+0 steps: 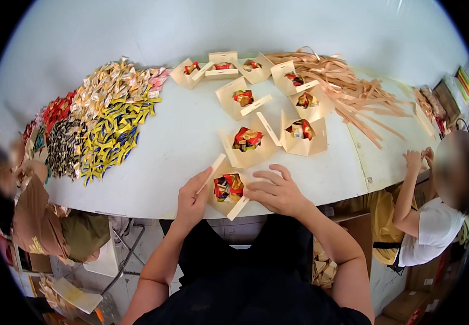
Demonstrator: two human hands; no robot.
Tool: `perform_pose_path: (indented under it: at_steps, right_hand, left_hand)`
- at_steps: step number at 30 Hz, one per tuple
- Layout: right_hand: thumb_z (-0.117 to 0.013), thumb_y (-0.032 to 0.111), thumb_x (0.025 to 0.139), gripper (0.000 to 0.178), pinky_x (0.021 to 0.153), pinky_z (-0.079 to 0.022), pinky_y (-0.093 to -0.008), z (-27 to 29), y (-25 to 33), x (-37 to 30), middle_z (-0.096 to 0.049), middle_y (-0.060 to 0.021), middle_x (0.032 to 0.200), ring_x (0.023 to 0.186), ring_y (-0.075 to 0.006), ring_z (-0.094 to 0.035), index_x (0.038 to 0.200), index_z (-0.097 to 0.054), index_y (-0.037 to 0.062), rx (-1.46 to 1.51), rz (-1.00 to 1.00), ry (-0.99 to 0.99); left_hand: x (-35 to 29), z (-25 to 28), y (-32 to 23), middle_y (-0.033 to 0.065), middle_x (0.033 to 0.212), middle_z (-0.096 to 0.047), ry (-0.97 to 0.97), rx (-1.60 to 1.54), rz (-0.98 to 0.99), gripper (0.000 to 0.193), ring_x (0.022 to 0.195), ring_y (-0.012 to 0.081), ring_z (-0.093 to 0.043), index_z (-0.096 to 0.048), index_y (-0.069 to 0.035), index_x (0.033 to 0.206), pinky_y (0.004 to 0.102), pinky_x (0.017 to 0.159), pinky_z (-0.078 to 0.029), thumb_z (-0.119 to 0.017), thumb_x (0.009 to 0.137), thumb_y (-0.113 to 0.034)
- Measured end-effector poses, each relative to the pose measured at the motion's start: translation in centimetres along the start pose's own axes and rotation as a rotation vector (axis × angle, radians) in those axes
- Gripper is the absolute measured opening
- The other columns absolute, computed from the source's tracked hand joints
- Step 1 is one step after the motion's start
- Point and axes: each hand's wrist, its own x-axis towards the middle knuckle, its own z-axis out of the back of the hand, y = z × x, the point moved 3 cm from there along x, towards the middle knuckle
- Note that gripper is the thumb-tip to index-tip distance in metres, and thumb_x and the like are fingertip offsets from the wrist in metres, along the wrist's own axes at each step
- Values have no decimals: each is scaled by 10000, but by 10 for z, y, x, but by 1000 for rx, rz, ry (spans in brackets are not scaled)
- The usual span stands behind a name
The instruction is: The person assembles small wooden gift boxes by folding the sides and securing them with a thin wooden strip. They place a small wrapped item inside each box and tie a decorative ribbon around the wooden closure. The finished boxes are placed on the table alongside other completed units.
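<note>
Close to the table's front edge stands a cream cardboard box [227, 203] with its flaps up, holding red, gold and dark wrapped candies [228, 187]. My left hand [192, 197] pinches the box's left flap between thumb and fingers. On the other side, my right hand [278, 190] lies over the right flap, fingers spread and fingertips touching the card. Just beyond is another opened box [240, 158] with similar candies in it. Several more such boxes, including one box [313, 145] to the right, stand farther back.
Piles of wrapped candies [112, 132] cover the table's left side, sorted by colour. A heap of tan ribbon strips [348, 92] lies at the far right. One person [435, 216] sits at the right, another person [45, 216] at the left. Below my right arm is an open carton [356, 233].
</note>
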Motion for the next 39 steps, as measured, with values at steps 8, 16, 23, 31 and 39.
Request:
perform_pose_path:
  at_steps: [8,16,23,31,39]
  right_hand:
    - [-894,226,824,232,1013,-424,-438,2,28,-33,-728,38,1019,1017,-178,-663,1004,-749,197,196,-184,-89]
    - [-890,255,835,240,1054,-395,-501,-14,28,-17,-727,-8,1163,1129,-267,-644,1005,-744,171,141,-259,-221]
    - [-880,257,858,264,996,-427,-458,-21,26,-13,-699,-50,1191,1163,-292,-619,1039,-738,129,197,-305,-217]
    - [-887,294,851,286,995,-442,-490,-21,26,-15,-665,-80,1190,1159,-301,-612,998,-721,114,103,-333,-212]
    - [-918,189,820,248,923,-501,-449,-21,11,-13,-711,-62,1046,988,-294,-670,992,-757,112,452,-333,-290]
  left_hand:
    - [5,-40,-23,140,1178,-816,94,-148,207,399,1008,87,-690,-642,64,1461,270,918,-564,-616,1116,-134]
    - [-8,-49,-27,102,1204,-816,325,-259,104,317,1023,65,-685,-729,6,1392,257,922,-566,-618,1101,-53]
    - [-7,-49,-16,119,1283,-791,320,-342,194,316,1080,90,-692,-731,8,1390,267,944,-567,-598,1122,-93]
    - [-11,-49,-17,179,1333,-773,262,-255,-5,308,1146,183,-737,-730,37,1351,313,988,-571,-573,1129,-105]
    - [-6,-54,-37,210,1310,-771,238,4,-247,346,1230,359,-746,-776,4,1281,380,1051,-584,-810,947,-84]
